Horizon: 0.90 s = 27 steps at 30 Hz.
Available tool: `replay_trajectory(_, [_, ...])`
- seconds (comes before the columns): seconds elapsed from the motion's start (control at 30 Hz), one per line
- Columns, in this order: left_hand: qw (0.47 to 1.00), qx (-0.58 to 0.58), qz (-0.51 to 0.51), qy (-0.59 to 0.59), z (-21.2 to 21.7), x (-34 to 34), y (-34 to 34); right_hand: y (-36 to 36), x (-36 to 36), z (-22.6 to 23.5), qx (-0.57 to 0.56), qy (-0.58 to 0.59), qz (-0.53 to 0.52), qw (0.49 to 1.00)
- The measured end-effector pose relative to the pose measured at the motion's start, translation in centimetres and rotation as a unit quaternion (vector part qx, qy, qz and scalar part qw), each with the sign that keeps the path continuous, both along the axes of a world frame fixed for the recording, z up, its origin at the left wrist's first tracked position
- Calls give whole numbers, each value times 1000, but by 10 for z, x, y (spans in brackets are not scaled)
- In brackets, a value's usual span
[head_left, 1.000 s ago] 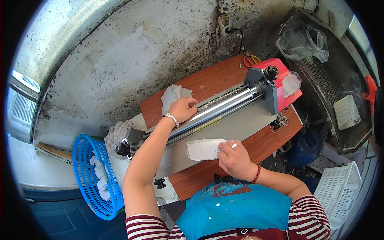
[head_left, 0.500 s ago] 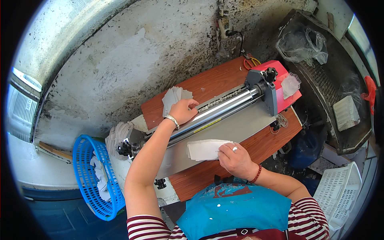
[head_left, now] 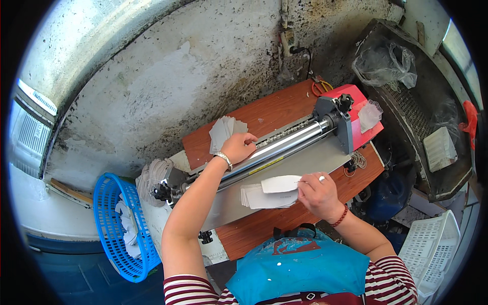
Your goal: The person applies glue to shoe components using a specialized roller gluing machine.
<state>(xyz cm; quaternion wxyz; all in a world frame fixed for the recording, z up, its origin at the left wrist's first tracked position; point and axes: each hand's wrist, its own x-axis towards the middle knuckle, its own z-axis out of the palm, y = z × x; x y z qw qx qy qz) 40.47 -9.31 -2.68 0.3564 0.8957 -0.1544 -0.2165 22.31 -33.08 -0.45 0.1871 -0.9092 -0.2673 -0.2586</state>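
At left, a blue oval plastic basket holds white scraps. A fan of pale flat sheets lies on the red-brown wooden surface behind a polished steel roller; the left hand arches over the roller just beside them, its grip too hidden to tell. On the grey metal plate in front rests a stack of thin white sheets, while the right hand pinches a raised white sheet by its right end.
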Motion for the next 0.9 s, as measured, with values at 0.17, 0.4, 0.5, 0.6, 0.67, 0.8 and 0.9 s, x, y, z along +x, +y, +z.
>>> replay_trajectory(0.17, [998, -9, -45, 35, 2, 6, -21, -4, 7, -8, -40, 21, -35, 998])
replay_trajectory(0.4, [993, 63, -67, 74, -15, 33, -28, 7, 31, -9, -11, 21, -35, 999])
replay_trajectory(0.5, [990, 112, -72, 41, -9, 38, -32, 8, 18, -2, 30, 51, 15, 998])
replay_trajectory(0.6, [993, 107, 32, -28, -13, 51, -24, 13, 5, 0, 48, 127, 92, 986])
replay_trajectory(0.67, [991, 73, 92, -68, -16, 66, -5, 14, 3, 3, -4, 152, 113, 982])
replay_trajectory(0.8, [951, 49, 264, -157, -16, 86, 37, 12, 1, -6, -15, 145, 120, 982])
replay_trajectory(0.9, [896, 221, 257, -287, -16, 86, 50, 11, 1, -10, -3, 142, 120, 983])
